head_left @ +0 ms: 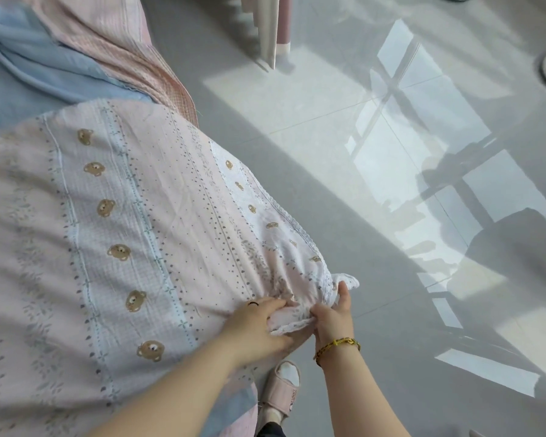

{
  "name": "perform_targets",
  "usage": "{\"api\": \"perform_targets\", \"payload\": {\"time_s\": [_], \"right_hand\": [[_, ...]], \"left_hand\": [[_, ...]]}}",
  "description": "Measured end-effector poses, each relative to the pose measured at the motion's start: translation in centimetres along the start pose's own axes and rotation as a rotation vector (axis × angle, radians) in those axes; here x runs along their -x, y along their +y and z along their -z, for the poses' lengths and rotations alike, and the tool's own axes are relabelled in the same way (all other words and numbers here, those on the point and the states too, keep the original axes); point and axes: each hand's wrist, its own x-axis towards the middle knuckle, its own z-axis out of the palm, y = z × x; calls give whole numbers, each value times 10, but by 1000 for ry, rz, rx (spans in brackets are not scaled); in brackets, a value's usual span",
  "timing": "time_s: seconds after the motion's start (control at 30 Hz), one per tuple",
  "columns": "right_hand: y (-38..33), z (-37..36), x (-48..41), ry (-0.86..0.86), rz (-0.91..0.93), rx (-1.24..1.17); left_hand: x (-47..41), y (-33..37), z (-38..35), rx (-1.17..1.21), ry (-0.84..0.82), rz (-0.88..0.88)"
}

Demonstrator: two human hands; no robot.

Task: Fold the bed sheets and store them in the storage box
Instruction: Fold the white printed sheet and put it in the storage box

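Note:
A pale pink bed sheet (133, 222) printed with brown bear heads and dotted stripes lies spread over the bed on the left. Its near right corner is bunched up at the bed's edge. My left hand (256, 323) grips the gathered cloth from the left, thumb on top. My right hand (333, 313), with a gold bracelet on the wrist, pinches the same white lace-edged corner from the right. The storage box is not in view.
A blue sheet (29, 74) and a pink checked sheet (114, 45) lie further back on the bed. Glossy grey floor tiles (375, 152) stretch to the right. A pink slipper (281, 386) is on my foot by the bed. A curtain (270, 26) hangs at the top.

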Motion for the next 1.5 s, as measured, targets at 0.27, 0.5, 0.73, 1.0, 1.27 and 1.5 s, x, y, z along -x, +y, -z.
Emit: {"api": "perform_targets", "payload": {"time_s": [0.27, 0.5, 0.73, 1.0, 1.27, 1.5], "right_hand": [[-60, -54, 53, -369, 531, 282], [-97, -158, 162, -940, 987, 726], [-34, -250, 222, -1349, 781, 1115], [33, -320, 143, -416, 262, 829], [-7, -386, 101, 345, 327, 478], [-36, -402, 67, 261, 316, 761]], "left_hand": [[16, 16, 101, 1274, -19, 117], [119, -5, 219, 1372, 136, -156], [233, -152, 219, 1469, 760, -46], [234, -301, 148, 1589, 725, 471], [195, -317, 202, 977, 540, 315], [183, -323, 199, 771, 532, 307]]}}
